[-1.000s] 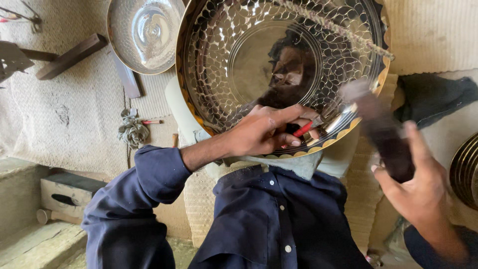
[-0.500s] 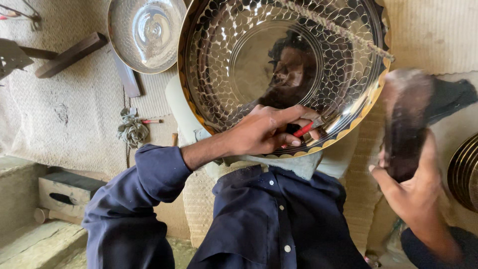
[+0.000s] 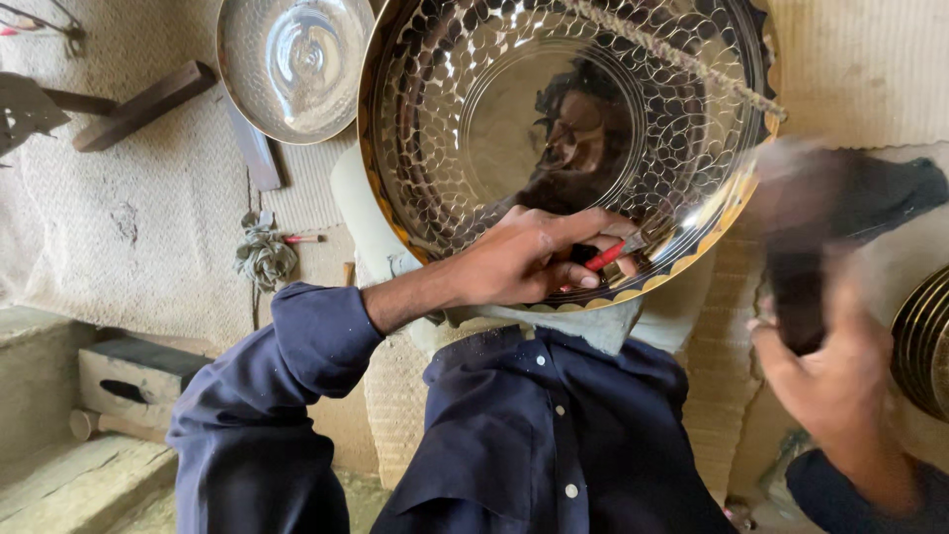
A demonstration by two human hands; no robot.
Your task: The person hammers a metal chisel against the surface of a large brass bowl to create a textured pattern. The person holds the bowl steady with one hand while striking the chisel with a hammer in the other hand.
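The brass tray [image 3: 563, 148], large, round and polished, is propped up against the lap, just above the dark blue shirt [image 3: 534, 435], with its near edge resting on a pale cloth [image 3: 623, 321]. Its near rim is pressed by the left hand [image 3: 524, 262], which is closed around a small tool with a red grip [image 3: 605, 256]; the metal tip of the tool is set against the scalloped gold border. At the near right, the right hand [image 3: 830, 366] is wrapped around a dark handle, seemingly that of a hammer [image 3: 801, 247]; it is raised beside the tray's right edge and is badly blurred, so its head cannot be made out.

As for progress, most of the tray's face is already covered with rows of small oval dents around a smooth central disc, and scallops are seen along the near rim; judged from this, the patterning is largely done and only edge work appears to be left, though the far rim is cut off by the frame.

Farther off, a rag bundle [image 3: 263, 255] lies on the woven mat [image 3: 138, 208] to the left. Beyond it, a plainer silver dish [image 3: 292, 64] and a dark wooden bar [image 3: 143, 107] are laid. At the right edge, stacked metal plates [image 3: 924, 341] are partly seen.
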